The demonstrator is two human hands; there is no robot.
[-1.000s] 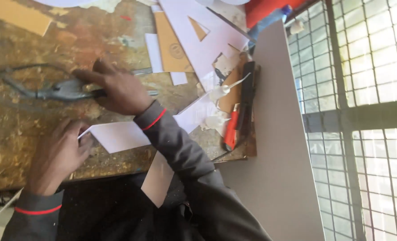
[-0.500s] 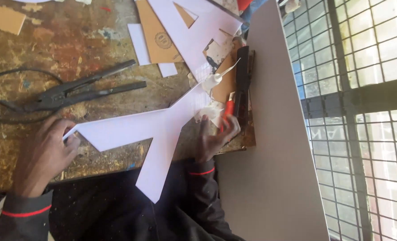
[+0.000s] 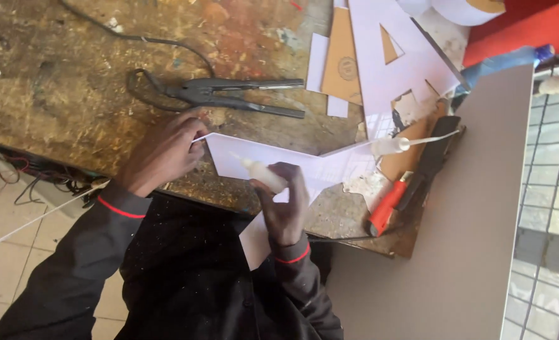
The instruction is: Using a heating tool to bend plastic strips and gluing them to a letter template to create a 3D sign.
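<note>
Here, right hand (image 3: 285, 204) with fingers clamped on a small glue tube (image 3: 263, 174), nozzle over the white cut-out sheet (image 3: 304, 170) on the desk (image 3: 72, 94). Left hand (image 3: 163, 151), fingers pinched on the sheet's far edge. Best done with the sheet pinned flat, light even squeeze along the edge.

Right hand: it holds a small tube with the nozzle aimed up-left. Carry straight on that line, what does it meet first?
Likely the white cut-out sheet: the glue tube in the right hand has its tip over or on it. Further along lies the left hand at the sheet's edge. Height above the sheet is unclear.
</note>
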